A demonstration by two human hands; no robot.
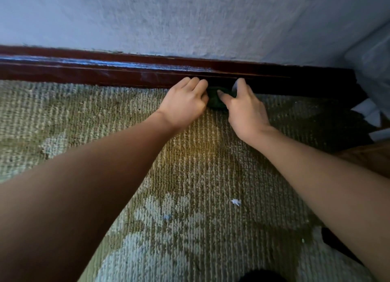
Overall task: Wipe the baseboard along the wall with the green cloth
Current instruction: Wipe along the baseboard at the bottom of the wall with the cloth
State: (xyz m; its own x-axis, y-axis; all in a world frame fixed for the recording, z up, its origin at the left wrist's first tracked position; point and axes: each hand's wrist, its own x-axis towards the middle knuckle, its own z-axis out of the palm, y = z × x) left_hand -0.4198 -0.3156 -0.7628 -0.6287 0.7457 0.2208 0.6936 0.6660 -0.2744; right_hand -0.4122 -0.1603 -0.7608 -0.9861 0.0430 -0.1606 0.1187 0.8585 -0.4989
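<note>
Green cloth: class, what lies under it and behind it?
Carpet under the green cloth, baseboard behind. The left hand and right hand hold it, hiding where it touches.

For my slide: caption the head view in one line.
Left hand and right hand hold a green cloth against the baseboard, between carpet and wall.

Two bare forearms, left hand and right hand likewise bare, fingers slender.

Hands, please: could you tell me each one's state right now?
Left hand: fingers curled on the green cloth.
Right hand: pinches the green cloth.
</note>
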